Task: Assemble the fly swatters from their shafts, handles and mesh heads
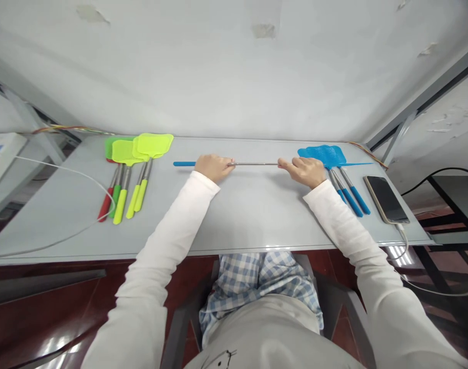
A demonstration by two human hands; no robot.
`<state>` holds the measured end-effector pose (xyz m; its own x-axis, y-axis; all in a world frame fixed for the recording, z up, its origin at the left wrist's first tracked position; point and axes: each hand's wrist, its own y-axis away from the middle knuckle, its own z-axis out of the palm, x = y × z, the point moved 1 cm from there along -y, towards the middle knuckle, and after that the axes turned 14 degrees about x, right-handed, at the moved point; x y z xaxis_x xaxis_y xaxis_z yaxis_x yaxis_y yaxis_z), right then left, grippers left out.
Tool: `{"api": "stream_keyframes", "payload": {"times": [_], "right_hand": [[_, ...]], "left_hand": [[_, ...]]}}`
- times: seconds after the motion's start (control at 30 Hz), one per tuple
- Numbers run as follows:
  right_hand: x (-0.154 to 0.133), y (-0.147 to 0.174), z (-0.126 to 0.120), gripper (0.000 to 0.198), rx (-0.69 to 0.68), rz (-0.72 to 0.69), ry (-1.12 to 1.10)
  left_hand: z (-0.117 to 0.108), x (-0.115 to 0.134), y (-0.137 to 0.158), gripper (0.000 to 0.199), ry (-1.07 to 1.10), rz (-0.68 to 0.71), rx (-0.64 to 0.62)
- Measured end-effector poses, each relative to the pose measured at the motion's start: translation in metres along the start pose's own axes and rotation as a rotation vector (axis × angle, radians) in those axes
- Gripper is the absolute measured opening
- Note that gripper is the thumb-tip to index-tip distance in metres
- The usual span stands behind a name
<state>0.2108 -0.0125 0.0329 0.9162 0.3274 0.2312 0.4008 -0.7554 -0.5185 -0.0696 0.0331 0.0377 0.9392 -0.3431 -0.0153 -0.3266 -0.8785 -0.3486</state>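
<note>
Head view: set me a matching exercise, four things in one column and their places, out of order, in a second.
Column one
1. Left hand
2. Right hand
3. Phone
4. Red handle

Column two
A. On the table, right side, white cable plugged in
B. On the held swatter, where its blue handle shows
C. Leftmost among the handles
D. On the held swatter, farther from its handle

Pairs: 1-B, 2-D, 3-A, 4-C

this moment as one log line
left hand: holding blue swatter, handle end | right hand: same swatter, head end | left side: yellow, green and red swatters | right side: other blue swatters, phone
</note>
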Motion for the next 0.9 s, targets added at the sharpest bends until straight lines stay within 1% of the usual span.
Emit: {"api": "stream_keyframes", "payload": {"times": [0.07,0.13,0.23,0.33,0.4,0.47,0.57,0.67,0.8,0.9], "right_hand": [[0.014,0.007,-0.005,0.055,0.004,0.042,0.022],[0.028,0.015,-0.010,0.055,-0.010,0.080,0.039],[0.046,0.027,-0.019,0.057,-0.037,0.126,0.058],[0.059,0.035,-0.026,0.062,-0.061,0.154,0.072],[0.065,0.038,-0.028,0.062,-0.052,0.162,0.085],[0.069,0.038,-0.027,0.060,-0.016,0.143,0.087],[0.071,0.033,-0.024,0.056,0.029,0.082,0.072],[0.071,0.024,-0.023,0.050,0.052,0.052,0.114],[0.072,0.014,-0.023,0.043,0.018,0.005,0.177],[0.075,0.010,-0.021,0.042,-0.029,-0.054,0.178]], "left_hand": [[-0.002,-0.020,0.004,0.042,-0.020,-0.022,0.003],[-0.004,-0.040,0.010,0.042,-0.011,-0.033,0.033],[-0.008,-0.068,0.023,0.040,0.053,-0.042,0.071],[-0.013,-0.085,0.032,0.042,0.149,-0.066,0.078],[-0.016,-0.090,0.034,0.043,0.176,-0.084,0.088],[-0.018,-0.089,0.034,0.043,0.137,-0.093,0.111],[-0.018,-0.082,0.031,0.037,0.037,-0.087,0.160],[-0.018,-0.075,0.029,0.032,-0.022,-0.092,0.209],[-0.016,-0.076,0.029,0.027,-0.068,-0.069,0.251],[-0.012,-0.087,0.033,0.021,-0.065,-0.016,0.233]]}}
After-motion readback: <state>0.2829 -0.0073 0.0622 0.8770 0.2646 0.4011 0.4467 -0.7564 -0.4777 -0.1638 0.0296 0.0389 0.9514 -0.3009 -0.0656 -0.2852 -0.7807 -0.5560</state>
